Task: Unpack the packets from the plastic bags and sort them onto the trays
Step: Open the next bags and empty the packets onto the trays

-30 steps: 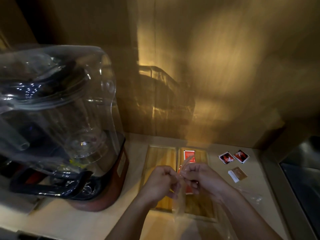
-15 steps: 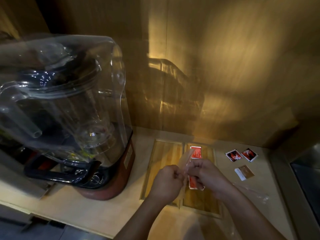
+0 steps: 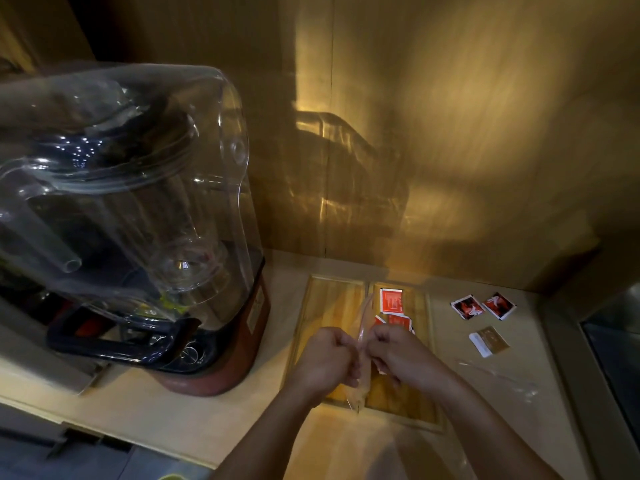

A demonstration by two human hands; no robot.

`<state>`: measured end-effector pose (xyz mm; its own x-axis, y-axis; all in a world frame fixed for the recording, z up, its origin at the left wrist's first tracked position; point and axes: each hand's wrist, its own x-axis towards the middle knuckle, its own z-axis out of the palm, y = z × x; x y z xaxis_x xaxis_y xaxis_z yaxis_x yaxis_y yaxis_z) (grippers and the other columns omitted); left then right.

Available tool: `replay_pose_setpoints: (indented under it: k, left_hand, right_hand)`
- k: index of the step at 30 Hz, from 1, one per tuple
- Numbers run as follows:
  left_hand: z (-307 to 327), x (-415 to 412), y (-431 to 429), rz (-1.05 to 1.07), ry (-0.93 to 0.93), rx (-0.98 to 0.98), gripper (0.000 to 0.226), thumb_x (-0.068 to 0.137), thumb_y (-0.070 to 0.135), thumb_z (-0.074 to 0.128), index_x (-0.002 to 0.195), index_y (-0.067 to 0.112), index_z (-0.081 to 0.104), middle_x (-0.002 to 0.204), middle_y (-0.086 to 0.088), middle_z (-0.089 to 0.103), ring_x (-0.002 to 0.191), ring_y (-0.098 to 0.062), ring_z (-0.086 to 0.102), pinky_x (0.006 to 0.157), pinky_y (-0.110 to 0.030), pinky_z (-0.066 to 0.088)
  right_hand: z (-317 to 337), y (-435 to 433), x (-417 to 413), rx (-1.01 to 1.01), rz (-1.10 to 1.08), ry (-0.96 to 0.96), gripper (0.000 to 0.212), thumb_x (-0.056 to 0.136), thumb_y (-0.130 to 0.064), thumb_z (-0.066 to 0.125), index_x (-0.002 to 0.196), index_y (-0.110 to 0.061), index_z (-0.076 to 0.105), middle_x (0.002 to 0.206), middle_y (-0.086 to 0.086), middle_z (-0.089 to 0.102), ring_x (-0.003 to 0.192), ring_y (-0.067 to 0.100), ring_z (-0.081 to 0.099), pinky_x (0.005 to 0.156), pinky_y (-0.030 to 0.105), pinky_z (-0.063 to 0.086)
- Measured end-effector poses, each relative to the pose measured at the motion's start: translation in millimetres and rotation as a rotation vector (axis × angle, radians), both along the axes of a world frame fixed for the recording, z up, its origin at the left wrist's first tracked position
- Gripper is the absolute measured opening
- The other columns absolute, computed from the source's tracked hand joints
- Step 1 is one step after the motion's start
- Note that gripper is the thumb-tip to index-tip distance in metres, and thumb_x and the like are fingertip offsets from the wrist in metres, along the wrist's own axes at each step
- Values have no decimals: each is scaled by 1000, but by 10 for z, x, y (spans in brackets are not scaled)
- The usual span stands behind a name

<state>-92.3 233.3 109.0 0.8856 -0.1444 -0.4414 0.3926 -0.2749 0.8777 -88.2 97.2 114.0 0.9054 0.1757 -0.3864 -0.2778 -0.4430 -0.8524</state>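
Observation:
My left hand [image 3: 327, 358] and my right hand [image 3: 398, 355] both pinch a thin clear plastic bag [image 3: 362, 327] that stands on edge between them, above two wooden trays. The left tray [image 3: 332, 299] shows bare wood. On the right tray [image 3: 420, 313] lies a red packet [image 3: 391, 301] at the far end, with more red packets [image 3: 398, 321] partly hidden behind my right hand. What the bag holds I cannot make out.
A big blender [image 3: 138, 237] under a clear cover fills the left of the counter. Right of the trays lie two red-and-black packets [image 3: 483, 305], a brown-and-white packet [image 3: 489, 341] and a crumpled clear bag [image 3: 498, 375]. A metal sink edge [image 3: 609, 341] runs along the right.
Both hands keep hold of the bag and have drawn slightly nearer over the trays. The camera has shifted, so the blender looks larger.

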Motion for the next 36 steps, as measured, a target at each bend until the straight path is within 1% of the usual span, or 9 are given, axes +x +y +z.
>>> replay_pose_setpoints:
  k: [7,14,17,19,21,23,27,32,36]
  left_hand:
    - [3,-61,-134,-84,-283,568,18,85,13,47,94,6,60,95,-15,70,88,-31,67,73,-36,54]
    - [56,-93,-177,-98,-316,699,23,88,18,48,99,4,61,103,-13,68,95,-28,63,73,-33,48]
    - [82,-74,-98,15,-263,601,13,86,23,54,84,12,61,87,-9,69,78,-22,67,59,-28,46]
    - [88,-38,-19,82,-180,430,13,86,20,54,73,18,54,74,-4,64,59,-15,64,47,-23,48]
    - [47,-11,-9,73,-160,321,15,89,17,51,74,20,51,76,-4,61,63,-17,64,48,-28,51]
    - [15,-8,-40,67,-176,273,12,90,26,50,80,20,51,80,-3,60,74,-22,63,61,-38,54]
    - [-38,-5,-45,38,-19,162,49,80,62,51,92,14,53,78,1,59,70,-14,56,55,-28,44]
    - [-104,-2,127,-63,151,-333,25,79,38,66,74,16,56,65,0,58,54,-6,52,44,-18,39]
    - [-121,-18,132,-151,189,-330,32,75,41,68,85,15,52,67,2,57,57,-6,53,47,-21,39]
  right_hand:
    - [-68,124,-27,-371,85,-232,37,85,-14,51,52,-23,37,56,-5,44,63,18,47,61,32,36]
    - [16,180,-45,-488,112,-255,38,90,-19,48,55,-25,35,62,-5,45,69,19,47,55,28,32]
    - [42,106,-58,-530,60,-304,30,88,-19,47,59,-20,39,65,2,50,64,18,45,55,31,32]
    - [31,39,-50,-403,50,-261,34,87,-15,49,55,-22,40,59,-3,47,57,13,45,53,29,32]
    - [1,25,-44,-327,60,-247,36,85,-12,51,53,-22,39,54,-6,44,52,8,41,52,27,31]
    - [-36,56,-47,-265,69,-266,37,84,-10,54,53,-23,40,53,-7,43,51,7,39,53,27,30]
    - [-73,81,-67,-133,98,-249,31,86,-12,53,57,-24,49,53,-7,46,51,3,41,53,24,33]
    - [-142,-13,-44,7,69,-231,30,82,-10,58,56,-22,47,57,-5,45,58,9,41,60,32,33]
    - [-123,-48,-50,139,119,-171,28,85,-4,58,62,-19,53,48,-10,54,44,-1,45,47,19,35]
